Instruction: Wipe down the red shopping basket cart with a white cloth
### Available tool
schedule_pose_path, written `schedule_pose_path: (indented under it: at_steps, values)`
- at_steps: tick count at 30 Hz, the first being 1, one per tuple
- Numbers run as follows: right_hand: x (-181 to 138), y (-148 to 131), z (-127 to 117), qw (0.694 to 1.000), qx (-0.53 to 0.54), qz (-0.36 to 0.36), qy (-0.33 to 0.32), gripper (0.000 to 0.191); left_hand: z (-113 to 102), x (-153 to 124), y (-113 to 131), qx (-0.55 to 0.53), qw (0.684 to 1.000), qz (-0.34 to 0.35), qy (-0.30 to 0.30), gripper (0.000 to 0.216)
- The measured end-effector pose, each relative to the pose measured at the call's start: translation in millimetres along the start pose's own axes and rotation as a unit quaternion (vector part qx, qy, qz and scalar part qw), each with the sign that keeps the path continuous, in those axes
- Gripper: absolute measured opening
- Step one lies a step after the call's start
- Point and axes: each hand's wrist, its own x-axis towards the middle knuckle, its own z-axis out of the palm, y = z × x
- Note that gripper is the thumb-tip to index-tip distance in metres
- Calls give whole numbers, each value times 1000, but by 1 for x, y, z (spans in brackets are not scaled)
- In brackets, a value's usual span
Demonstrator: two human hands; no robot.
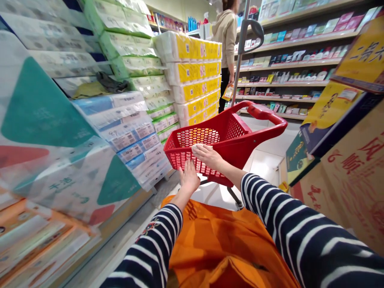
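Observation:
A red plastic shopping basket (252,136) on wheels stands tilted in the aisle ahead of me, its long handle rising beside it. My right hand (207,155) lies over the basket's near rim, fingers curled on the edge. Just below it, my left hand (189,177) presses flat against the basket's mesh side, fingers stretched upward. Both arms wear navy sleeves with white stripes. An orange bag (219,244) sits in front of my body, under my arms.
Stacked tissue packs (126,132) and yellow-labelled paper rolls (198,76) fill the left side. Cardboard boxes (357,176) crowd the right. Shelves of small goods (300,56) line the back right. A person in a beige hoodie (226,44) stands further down the aisle.

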Motion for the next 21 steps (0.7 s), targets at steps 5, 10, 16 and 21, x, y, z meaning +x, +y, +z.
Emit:
schedule_pose_path:
  at_steps: [5, 10, 16, 21]
  values:
    - [-9, -10, 19, 1000, 11, 13, -25, 35, -7, -2, -13, -2, 1000, -12, 1, 82]
    - [-24, -29, 31, 997, 29, 16, -73, 31, 2, -5, -20, 3, 1000, -14, -5, 81]
    - [34, -19, 18, 1000, 17, 0, 13, 35, 3, 0, -26, 14, 999, -37, -14, 81]
    - [29, -34, 33, 999, 20, 16, -39, 31, -3, -4, -34, 8, 999, -30, -6, 80]
